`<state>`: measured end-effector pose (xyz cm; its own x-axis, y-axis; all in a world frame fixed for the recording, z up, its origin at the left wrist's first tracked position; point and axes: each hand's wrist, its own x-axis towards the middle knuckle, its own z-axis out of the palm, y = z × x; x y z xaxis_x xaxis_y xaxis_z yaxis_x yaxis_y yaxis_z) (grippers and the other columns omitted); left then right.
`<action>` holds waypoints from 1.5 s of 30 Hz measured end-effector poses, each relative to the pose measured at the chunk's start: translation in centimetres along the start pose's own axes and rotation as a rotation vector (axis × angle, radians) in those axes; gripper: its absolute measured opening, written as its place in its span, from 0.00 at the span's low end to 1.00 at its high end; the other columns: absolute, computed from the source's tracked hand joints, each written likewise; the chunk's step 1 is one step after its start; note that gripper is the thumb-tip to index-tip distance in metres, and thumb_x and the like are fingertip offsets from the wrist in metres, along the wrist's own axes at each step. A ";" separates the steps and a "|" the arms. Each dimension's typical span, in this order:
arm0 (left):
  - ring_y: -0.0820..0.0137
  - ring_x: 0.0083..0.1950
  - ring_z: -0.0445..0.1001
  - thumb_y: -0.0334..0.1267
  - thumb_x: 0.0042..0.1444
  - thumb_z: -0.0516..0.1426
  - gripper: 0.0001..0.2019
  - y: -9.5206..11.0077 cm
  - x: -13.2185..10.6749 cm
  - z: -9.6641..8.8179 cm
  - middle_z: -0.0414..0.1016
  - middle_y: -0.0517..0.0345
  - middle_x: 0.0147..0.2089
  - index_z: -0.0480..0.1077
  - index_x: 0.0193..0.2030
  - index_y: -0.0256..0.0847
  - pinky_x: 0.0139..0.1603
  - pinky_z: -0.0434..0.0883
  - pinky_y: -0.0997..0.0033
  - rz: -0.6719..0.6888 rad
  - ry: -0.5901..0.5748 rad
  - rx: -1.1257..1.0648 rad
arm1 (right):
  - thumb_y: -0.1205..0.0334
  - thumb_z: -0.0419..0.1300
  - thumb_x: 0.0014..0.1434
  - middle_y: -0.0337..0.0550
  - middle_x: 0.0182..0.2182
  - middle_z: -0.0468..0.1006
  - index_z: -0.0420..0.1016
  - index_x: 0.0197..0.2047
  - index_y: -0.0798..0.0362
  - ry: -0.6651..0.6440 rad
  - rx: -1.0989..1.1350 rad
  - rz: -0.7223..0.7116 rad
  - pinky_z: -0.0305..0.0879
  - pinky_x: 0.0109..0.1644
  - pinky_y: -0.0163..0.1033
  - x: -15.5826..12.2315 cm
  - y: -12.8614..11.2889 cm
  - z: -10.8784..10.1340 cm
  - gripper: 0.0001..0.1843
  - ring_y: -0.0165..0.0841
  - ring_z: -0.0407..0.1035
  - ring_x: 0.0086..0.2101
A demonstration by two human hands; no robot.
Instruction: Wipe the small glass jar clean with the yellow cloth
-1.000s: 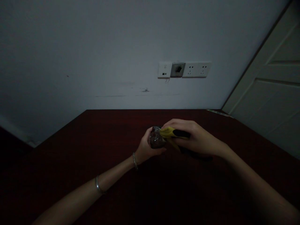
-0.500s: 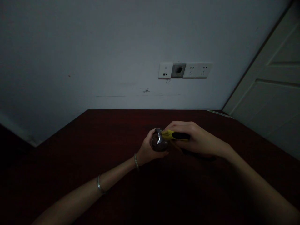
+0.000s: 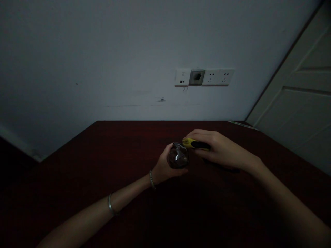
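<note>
My left hand [image 3: 165,167] is closed round a dark, rounded object [image 3: 178,156] with a glossy, creased surface like plastic film. Its thumb and fingers curve about the left and lower sides, and the top faces up at me. Just to the right, my right hand [image 3: 214,146] grips a tool with a yellow-and-black handle [image 3: 198,144], perhaps a utility knife. The tool's yellow end sits close to the upper right edge of the glossy object; whether they touch I cannot tell. Any blade is hidden or lost in the dark.
Both hands are over a dark red tabletop [image 3: 124,137] in dim light. Behind it rises a pale wall [image 3: 103,51] with a row of sockets [image 3: 218,78]. A panelled door [image 3: 305,93] stands at the right, and a thin flat strip [image 3: 243,125] lies near the back right corner.
My right hand has moved slightly up and right with the tool, off the top of the glossy object. More of that object's surface shows, and my left hand has shifted slightly right.
</note>
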<state>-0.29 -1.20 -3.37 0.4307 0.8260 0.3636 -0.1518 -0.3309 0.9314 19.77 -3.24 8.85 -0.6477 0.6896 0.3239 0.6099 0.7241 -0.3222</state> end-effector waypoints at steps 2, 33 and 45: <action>0.58 0.53 0.71 0.35 0.35 0.70 0.42 0.1 0.0 0.1 0.70 0.48 0.51 0.55 0.57 0.39 0.54 0.69 0.57 0.004 -0.003 -0.006 | 0.71 0.58 0.56 0.44 0.45 0.74 0.72 0.47 0.53 0.004 -0.010 -0.009 0.66 0.48 0.42 0.1 0.1 0.4 0.15 0.35 0.70 0.43; 0.56 0.52 0.71 0.36 0.33 0.71 0.44 -0.1 0.4 0.3 0.70 0.48 0.52 0.57 0.58 0.40 0.52 0.71 0.54 -0.028 -0.005 0.047 | 0.72 0.60 0.55 0.41 0.41 0.77 0.74 0.44 0.51 -0.103 0.127 -0.041 0.67 0.42 0.36 0.2 -2.0 0.2 0.14 0.32 0.71 0.39; 0.69 0.37 0.74 0.35 0.35 0.71 0.37 1.1 0.1 0.2 0.72 0.54 0.43 0.58 0.52 0.38 0.35 0.75 0.69 -0.190 0.098 -0.188 | 0.72 0.58 0.56 0.45 0.46 0.75 0.72 0.48 0.52 0.046 -0.047 -0.029 0.67 0.50 0.42 0.0 -1.0 -0.3 0.15 0.36 0.71 0.44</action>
<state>-0.21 -1.56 -2.26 0.3804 0.9085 0.1732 -0.2424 -0.0828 0.9666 19.33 -3.96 9.42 -0.6445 0.6673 0.3734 0.6126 0.7428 -0.2701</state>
